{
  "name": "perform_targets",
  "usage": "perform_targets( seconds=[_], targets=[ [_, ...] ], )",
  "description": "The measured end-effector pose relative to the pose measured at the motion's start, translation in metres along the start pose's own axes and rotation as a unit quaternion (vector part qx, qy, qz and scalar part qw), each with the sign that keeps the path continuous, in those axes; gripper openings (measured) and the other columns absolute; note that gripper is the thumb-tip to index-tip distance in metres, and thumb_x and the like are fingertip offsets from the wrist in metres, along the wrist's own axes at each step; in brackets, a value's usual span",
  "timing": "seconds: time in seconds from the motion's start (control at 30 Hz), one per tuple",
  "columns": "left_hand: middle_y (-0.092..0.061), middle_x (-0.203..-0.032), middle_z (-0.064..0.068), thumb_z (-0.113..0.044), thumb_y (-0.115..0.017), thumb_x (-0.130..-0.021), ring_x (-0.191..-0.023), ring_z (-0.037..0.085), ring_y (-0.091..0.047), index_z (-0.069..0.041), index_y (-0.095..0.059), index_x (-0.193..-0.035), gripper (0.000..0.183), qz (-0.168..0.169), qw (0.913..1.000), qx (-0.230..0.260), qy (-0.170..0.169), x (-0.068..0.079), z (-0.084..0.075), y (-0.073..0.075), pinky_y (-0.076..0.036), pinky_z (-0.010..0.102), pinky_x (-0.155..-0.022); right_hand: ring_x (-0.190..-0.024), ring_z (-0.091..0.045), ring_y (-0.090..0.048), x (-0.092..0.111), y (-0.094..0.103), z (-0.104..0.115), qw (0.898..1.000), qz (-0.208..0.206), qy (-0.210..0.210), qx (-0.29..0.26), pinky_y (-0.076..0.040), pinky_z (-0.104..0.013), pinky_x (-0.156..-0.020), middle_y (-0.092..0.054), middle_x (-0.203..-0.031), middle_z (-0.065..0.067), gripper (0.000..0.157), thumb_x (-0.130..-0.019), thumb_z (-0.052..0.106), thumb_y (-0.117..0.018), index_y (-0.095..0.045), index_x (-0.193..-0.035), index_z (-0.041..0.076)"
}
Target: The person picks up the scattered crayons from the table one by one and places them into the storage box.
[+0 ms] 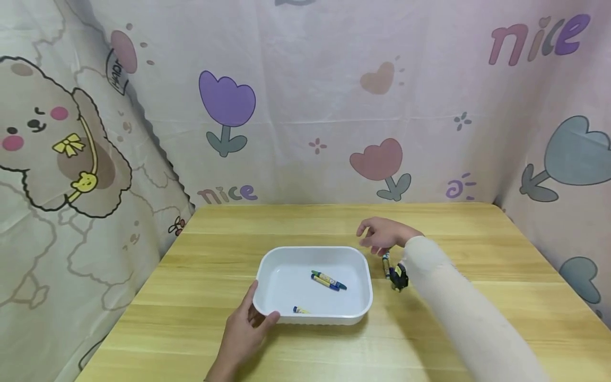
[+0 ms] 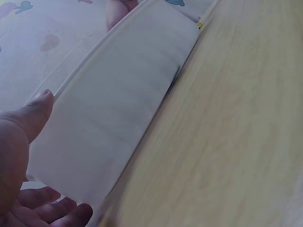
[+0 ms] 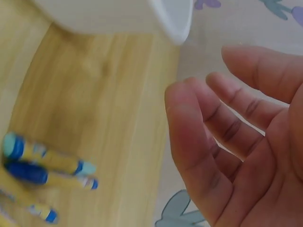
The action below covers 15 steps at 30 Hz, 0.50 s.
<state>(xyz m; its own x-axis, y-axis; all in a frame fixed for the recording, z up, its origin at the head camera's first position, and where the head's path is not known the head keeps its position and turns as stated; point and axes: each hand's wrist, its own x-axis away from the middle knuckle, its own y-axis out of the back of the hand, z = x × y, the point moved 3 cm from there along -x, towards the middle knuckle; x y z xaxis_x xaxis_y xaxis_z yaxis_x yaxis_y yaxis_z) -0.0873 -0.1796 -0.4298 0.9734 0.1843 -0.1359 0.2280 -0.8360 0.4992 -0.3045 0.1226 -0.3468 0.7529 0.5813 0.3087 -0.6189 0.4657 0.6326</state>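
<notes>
A white plastic bin [image 1: 312,320] stands on the wooden table. My left hand [image 1: 244,328] grips its near left corner, thumb at the rim and the other fingers along the side; the left wrist view shows the bin's outer wall [image 2: 113,94] beside the thumb. Inside lie a green crayon [image 1: 328,279] and a blue crayon [image 1: 324,282], touching, and another crayon [image 1: 300,310] partly hidden by the front wall. Right of the bin, my right hand [image 1: 387,233] hovers with loosely bent fingers and nothing in them. Several yellow-wrapped crayons [image 3: 52,158] lie on the table below it.
The wooden table [image 1: 191,297] reaches back to a hanging cloth [image 1: 305,106] printed with flowers, which also covers both sides. A small black object [image 1: 400,276] shows under the right sleeve [image 1: 468,313], over some of the loose crayons.
</notes>
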Motion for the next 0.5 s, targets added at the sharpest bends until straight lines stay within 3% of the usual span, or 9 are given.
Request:
perform_targets(
  seconds=[0.5],
  targets=[
    [-0.043, -0.139, 0.031, -0.034, -0.074, -0.087, -0.12, 0.041, -0.054, -0.002, -0.023, -0.153, 0.089, 0.004, 1.0, 0.0, 0.006, 0.0, -0.001, 0.0, -0.052, 0.037, -0.094, -0.062, -0.018, -0.055, 0.026, 0.011, -0.051, 0.996, -0.019, -0.085, -0.028, -0.058, -0.03, -0.057, -0.056, -0.083, -0.012, 0.032, -0.097, 0.012, -0.057, -0.048, -0.123, -0.004]
  ],
)
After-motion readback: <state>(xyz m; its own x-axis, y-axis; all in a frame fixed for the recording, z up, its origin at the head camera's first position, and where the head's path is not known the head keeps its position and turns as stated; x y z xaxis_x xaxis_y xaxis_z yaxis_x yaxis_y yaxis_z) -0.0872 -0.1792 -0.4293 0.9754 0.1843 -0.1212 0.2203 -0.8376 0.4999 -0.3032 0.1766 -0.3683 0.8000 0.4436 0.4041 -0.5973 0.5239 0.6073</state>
